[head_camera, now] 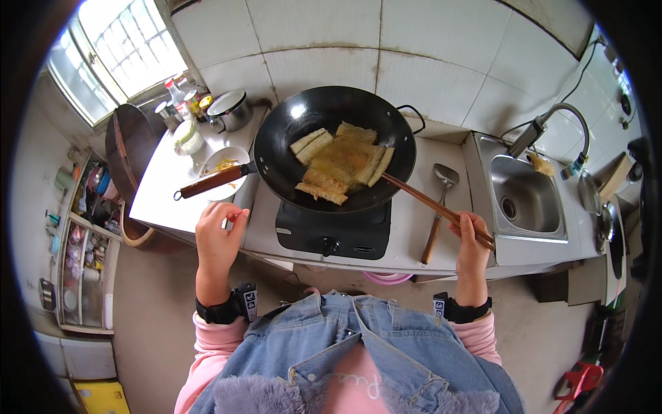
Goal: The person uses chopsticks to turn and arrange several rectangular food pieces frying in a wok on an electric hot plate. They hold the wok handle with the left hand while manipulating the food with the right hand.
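My right hand [471, 230] grips a pair of brown wooden chopsticks [419, 196], their tips at the right side of a large black wok [331, 106]. In the wok, several golden strips of food [320, 194] lie around a pool of bubbling oil [336, 158]. One pale strip [381, 166] is right by the chopstick tips; whether they touch is unclear. My left hand [221, 230] is empty, loosely curled with a gap inside the thumb, just below the wok's wooden handle [214, 182]. Underneath the wok stands a black portable stove [333, 233].
A spatula [438, 217] lies right of the stove, before a steel sink [525, 191] with a faucet [532, 134]. At left are a white bowl [243, 155] with food scraps, a lidded metal pot [232, 116], a jar [187, 138] and several seasoning bottles [178, 98]. The tiled wall [320, 26] rises behind.
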Demonstrator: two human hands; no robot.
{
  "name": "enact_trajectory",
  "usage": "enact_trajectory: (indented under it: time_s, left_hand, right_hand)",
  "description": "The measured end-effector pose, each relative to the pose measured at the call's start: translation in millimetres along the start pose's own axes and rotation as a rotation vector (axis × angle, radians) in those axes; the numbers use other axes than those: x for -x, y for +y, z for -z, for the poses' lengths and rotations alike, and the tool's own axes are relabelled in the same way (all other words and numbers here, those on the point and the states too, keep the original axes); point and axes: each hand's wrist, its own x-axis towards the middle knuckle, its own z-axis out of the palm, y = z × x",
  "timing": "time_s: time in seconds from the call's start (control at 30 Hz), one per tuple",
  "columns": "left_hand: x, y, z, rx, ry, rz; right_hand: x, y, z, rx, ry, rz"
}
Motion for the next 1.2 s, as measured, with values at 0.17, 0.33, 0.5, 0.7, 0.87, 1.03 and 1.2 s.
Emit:
enact_trajectory:
  time_s: [0.17,0.33,0.5,0.7,0.87,1.03,1.2]
  left_hand:
    - [-16.9,-4.3,-9.7,0.006,0.004,-0.022]
    - [-35.3,-27.3,-13.2,0.016,-0.011,-0.115]
    - [-57.1,-74.0,5.0,0.047,-0.134,0.005]
    - [-70.7,-116.1,6.7,0.004,-0.147,-0.046]
    - [-74.6,-129.1,-2.6,0.063,-0.221,-0.032]
    - [-73.9,-138.6,-5.8,0.043,-0.293,0.034]
    - [-70.2,-141.9,-7.4,-0.105,-0.337,-0.008]
  right_hand:
    - [7.9,-3.6,-0.1,-0.018,0.031,0.015]
    - [19.9,-3.8,-9.3,0.042,0.094,0.033]
    - [37.5,2.3,-31.9,-0.074,0.265,0.001]
    - [52.0,-6.9,-55.7,-0.029,0.315,0.006]
    - [58.7,-16.4,-70.3,0.087,0.289,0.033]
    - [60.8,-20.8,-77.2,0.164,0.289,0.059]
    - [61.7,-21.4,-75.5,0.133,0.301,-0.013]
